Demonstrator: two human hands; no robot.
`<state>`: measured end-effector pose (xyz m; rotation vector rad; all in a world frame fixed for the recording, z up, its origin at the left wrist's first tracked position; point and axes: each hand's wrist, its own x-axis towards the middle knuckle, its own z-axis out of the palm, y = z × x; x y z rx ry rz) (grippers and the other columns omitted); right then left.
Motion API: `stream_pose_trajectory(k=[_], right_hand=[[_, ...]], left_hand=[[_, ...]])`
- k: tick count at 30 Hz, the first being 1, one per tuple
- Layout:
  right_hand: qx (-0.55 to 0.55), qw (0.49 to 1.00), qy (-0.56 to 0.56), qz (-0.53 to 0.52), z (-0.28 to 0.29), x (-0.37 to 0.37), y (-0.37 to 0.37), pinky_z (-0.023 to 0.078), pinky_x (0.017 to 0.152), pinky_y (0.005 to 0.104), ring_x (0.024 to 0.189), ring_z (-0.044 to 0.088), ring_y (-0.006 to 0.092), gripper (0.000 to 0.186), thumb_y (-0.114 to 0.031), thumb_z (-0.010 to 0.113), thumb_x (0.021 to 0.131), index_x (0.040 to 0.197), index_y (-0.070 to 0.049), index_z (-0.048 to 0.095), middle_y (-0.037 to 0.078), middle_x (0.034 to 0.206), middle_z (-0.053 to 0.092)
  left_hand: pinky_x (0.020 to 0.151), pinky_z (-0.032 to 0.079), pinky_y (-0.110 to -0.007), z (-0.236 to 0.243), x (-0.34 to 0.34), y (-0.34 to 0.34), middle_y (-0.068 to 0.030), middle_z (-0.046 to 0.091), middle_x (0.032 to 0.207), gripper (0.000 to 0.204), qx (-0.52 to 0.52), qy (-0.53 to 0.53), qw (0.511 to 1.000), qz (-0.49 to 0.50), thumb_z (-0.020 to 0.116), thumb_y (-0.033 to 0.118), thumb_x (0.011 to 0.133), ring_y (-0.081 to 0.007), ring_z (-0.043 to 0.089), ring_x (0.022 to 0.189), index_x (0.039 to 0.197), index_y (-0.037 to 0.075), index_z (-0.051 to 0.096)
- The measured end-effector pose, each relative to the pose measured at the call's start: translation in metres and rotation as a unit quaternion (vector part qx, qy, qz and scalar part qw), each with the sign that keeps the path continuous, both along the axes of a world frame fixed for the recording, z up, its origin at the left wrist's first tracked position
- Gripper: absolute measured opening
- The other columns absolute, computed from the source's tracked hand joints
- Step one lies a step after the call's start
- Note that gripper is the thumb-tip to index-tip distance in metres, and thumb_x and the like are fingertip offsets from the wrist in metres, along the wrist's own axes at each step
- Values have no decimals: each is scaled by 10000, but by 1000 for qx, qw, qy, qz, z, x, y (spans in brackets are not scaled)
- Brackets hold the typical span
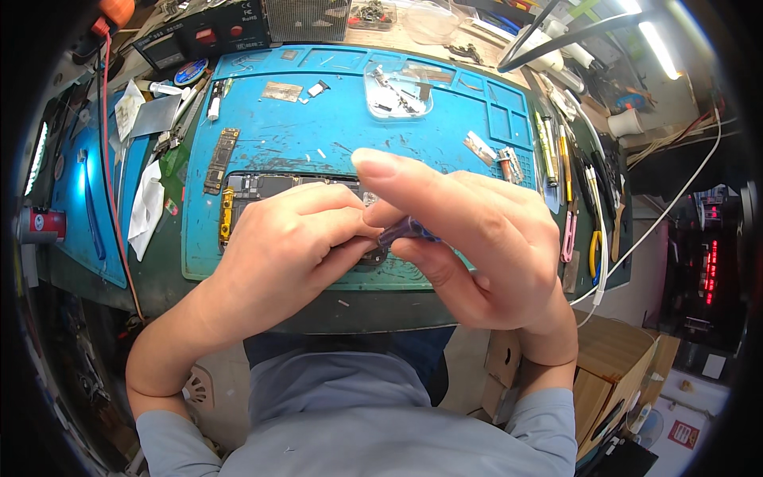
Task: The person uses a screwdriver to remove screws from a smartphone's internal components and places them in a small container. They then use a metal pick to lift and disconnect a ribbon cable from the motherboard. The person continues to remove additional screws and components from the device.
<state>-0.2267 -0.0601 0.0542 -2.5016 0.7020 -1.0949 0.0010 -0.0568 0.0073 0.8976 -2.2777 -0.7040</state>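
Note:
An opened phone [266, 184] with black circuit parts and a yellow strip at its left end lies on the blue mat [296, 127]. My left hand [286, 246] is over the phone, fingers curled and pinched at its right part; what they grip is hidden. My right hand [485, 238] has its index finger raised and the other fingers around a short purple and blue tool [405, 232], whose tip is by my left fingertips at the phone's right end. A narrow loose circuit board [221, 159] lies left of the phone.
A clear plastic box of small parts [397, 89] sits at the back. Hand tools [569, 159] line the right side; white sheets [145, 211] and a metal plate lie left. A black powered device [199, 36] stands behind the mat. Cables run down both sides; a lamp is upper right.

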Motion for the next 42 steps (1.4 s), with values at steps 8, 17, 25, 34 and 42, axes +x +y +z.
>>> stream_pose_trajectory(k=[8,17,25,34,42], right_hand=[[-15,1000,8,-12,-3,0,0,604,696,357,801,762,254,423,-84,752,927,1319,56,682,169,1148,781],[-26,1000,-9,-5,-6,0,-2,572,630,340,706,717,233,431,-187,780,926,1281,48,712,149,1105,791],[-51,998,27,-29,-3,-2,-1,585,655,328,747,748,225,429,-188,770,945,1297,49,706,148,1098,794],[-29,999,18,-39,-2,-1,1,603,687,335,789,768,231,419,-168,769,948,1296,54,700,166,1183,781],[-29,999,21,-40,-2,-2,1,615,704,341,805,775,239,405,-127,771,932,1284,60,701,180,1201,774]], left_hand=[[762,579,-397,6,0,0,-64,717,996,131,-5,-24,1000,2,775,85,855,-293,706,913,979,70,735],[775,585,-394,9,-2,1,-63,731,1018,138,-7,-18,1000,3,767,87,864,-293,713,929,1000,84,741],[766,586,-384,8,0,0,-55,727,1003,123,-9,-24,1000,1,772,90,860,-281,712,919,976,71,738],[751,585,-379,2,-2,0,-52,722,981,112,-8,5,1000,1,771,92,863,-272,712,907,967,70,734],[747,584,-377,-1,-2,0,-51,721,970,107,-17,13,1000,1,770,89,864,-270,713,901,961,69,733]])
